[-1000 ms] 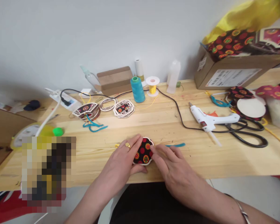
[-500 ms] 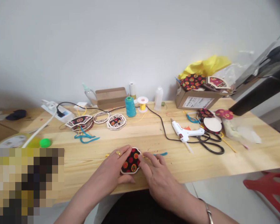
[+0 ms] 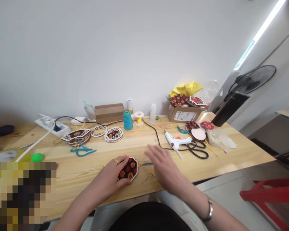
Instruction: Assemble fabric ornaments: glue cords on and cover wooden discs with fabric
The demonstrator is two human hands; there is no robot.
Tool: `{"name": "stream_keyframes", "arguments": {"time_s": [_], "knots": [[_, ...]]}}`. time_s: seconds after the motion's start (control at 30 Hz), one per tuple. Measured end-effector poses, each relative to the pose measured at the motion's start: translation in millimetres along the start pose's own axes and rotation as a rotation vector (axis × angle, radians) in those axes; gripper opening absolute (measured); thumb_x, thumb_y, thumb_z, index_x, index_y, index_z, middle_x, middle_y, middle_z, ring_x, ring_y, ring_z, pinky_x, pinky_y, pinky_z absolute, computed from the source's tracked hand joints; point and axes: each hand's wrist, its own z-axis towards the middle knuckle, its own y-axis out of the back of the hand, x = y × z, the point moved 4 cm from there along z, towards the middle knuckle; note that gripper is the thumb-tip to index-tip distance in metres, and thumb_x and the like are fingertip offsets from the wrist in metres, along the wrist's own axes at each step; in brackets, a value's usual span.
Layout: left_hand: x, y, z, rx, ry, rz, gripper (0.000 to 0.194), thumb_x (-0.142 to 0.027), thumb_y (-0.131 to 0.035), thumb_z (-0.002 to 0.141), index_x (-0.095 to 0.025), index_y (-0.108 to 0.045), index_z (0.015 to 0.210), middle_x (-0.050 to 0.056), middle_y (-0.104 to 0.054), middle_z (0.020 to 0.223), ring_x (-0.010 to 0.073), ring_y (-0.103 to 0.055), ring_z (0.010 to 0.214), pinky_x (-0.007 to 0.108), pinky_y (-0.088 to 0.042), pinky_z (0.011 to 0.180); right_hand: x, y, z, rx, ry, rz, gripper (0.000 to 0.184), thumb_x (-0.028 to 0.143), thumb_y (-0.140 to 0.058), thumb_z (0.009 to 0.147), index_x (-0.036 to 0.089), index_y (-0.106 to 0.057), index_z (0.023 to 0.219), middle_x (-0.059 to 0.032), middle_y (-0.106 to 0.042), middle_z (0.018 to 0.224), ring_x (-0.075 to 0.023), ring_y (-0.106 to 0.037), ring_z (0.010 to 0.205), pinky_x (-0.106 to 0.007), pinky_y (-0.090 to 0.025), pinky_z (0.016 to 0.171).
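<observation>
My left hand [image 3: 110, 175] rests on a small fabric-covered piece [image 3: 129, 169], black with red and yellow dots, near the front edge of the wooden table [image 3: 86, 166]; thumb and fingers clasp its left side. My right hand [image 3: 162, 165] hovers to the right of the piece with fingers stretched out and slightly blurred, holding nothing. A teal cord [image 3: 146, 164] and a yellow cord lie beside the piece. A white glue gun [image 3: 174, 141] lies further right, beyond my right hand.
Black scissors [image 3: 198, 150], a teal thread cone [image 3: 127, 120], a yellow spool [image 3: 139, 117], patterned wooden cutouts [image 3: 113, 134], a power strip [image 3: 51, 125] and a cardboard box [image 3: 184, 114] of fabric sit on the table. A fan [image 3: 245, 88] stands at right, a red stool [image 3: 269, 192] below it.
My right hand has lifted off the fabric piece and moved right and away from it. The view has tilted up and pulled back, showing more wall, a fan and the room at right.
</observation>
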Motion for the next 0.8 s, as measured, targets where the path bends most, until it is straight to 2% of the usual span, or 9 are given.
{"name": "stream_keyframes", "arguments": {"time_s": [0.07, 0.17, 0.27, 0.43, 0.53, 0.63, 0.7, 0.8], "knots": [[2, -1.0, -1, 0.007, 0.009, 0.003, 0.061, -0.041, -0.064, 0.077, -0.022, -0.051, 0.134, 0.01, -0.051, 0.14, 0.0297, -0.053, 0.122, 0.044, -0.044, 0.101, -35, 18, 0, -0.049, -0.105, -0.127, 0.058, -0.005, -0.037, 0.075, 0.011, -0.051, 0.129, -0.018, -0.052, 0.135, -0.0283, -0.041, 0.125, -0.05, -0.038, 0.096], [4, -2.7, -2, 0.018, 0.035, 0.014, 0.062, -0.042, -0.064, 0.077, -0.022, -0.051, 0.134, 0.01, -0.05, 0.141, 0.0297, -0.05, 0.125, 0.044, -0.042, 0.103, -87, 35, 0, 0.083, -0.289, -0.256, 0.048, -0.002, -0.036, 0.082, 0.006, -0.053, 0.126, -0.0206, -0.051, 0.135, -0.033, -0.039, 0.126, -0.053, -0.036, 0.096], [3, -2.6, -3, 0.008, 0.045, 0.015, 0.063, -0.041, -0.065, 0.076, -0.022, -0.05, 0.135, 0.01, -0.05, 0.141, 0.0292, -0.05, 0.126, 0.043, -0.042, 0.104, -118, 37, 2, 0.17, -0.299, -0.25, 0.049, -0.004, -0.038, 0.078, 0.007, -0.055, 0.123, -0.0202, -0.055, 0.131, -0.0338, -0.041, 0.124, -0.05, -0.038, 0.092], [2, -3.1, -5, -0.021, 0.034, -0.016, 0.06, -0.037, -0.066, 0.076, -0.024, -0.052, 0.133, 0.01, -0.052, 0.139, 0.0285, -0.052, 0.124, 0.043, -0.044, 0.102, -135, 19, 10, 0.268, -0.234, -0.178, 0.051, 0.006, -0.052, 0.078, 0.013, -0.052, 0.128, -0.0172, -0.063, 0.118, -0.0289, -0.05, 0.115, -0.04, -0.039, 0.086], [2, -4.3, -7, -0.03, 0.029, -0.02, 0.062, -0.038, -0.066, 0.076, -0.025, -0.049, 0.135, 0.01, -0.051, 0.14, 0.0285, -0.051, 0.124, 0.043, -0.044, 0.102, -139, 17, 17, 0.292, -0.219, -0.135, 0.043, 0.011, -0.051, 0.081, 0.016, -0.056, 0.124, -0.0146, -0.065, 0.109, -0.0258, -0.056, 0.104, -0.036, -0.038, 0.083], [-2, -3.3, -8, -0.018, 0.017, -0.013, 0.062, -0.037, -0.065, 0.078, -0.024, -0.047, 0.136, 0.01, -0.049, 0.142, 0.0286, -0.047, 0.128, 0.044, -0.042, 0.104, -148, 23, 28, 0.285, -0.22, -0.1, 0.037, 0.016, -0.048, 0.085, 0.019, -0.057, 0.121, -0.0128, -0.065, 0.109, -0.0265, -0.056, 0.101, -0.037, -0.036, 0.083], [-6, -1.4, -8, 0.008, 0.018, -0.011, 0.062, -0.038, -0.065, 0.079, -0.024, -0.047, 0.137, 0.01, -0.048, 0.142, 0.0284, -0.047, 0.129, 0.044, -0.042, 0.104, -159, 27, 36, 0.252, -0.244, -0.118, 0.04, 0.016, -0.048, 0.084, 0.017, -0.056, 0.123, -0.0145, -0.064, 0.115, -0.0297, -0.054, 0.106, -0.04, -0.037, 0.084], [-11, 2.0, -7, 0.058, 0.072, 0.019, 0.063, -0.037, -0.065, 0.079, -0.022, -0.045, 0.137, 0.011, -0.046, 0.144, 0.03, -0.046, 0.129, 0.045, -0.043, 0.102, -178, 21, 44, 0.282, -0.274, -0.169, 0.047, 0.01, -0.044, 0.082, 0.018, -0.053, 0.128, -0.0153, -0.063, 0.117, -0.0312, -0.055, 0.108, -0.042, -0.038, 0.086]]}}
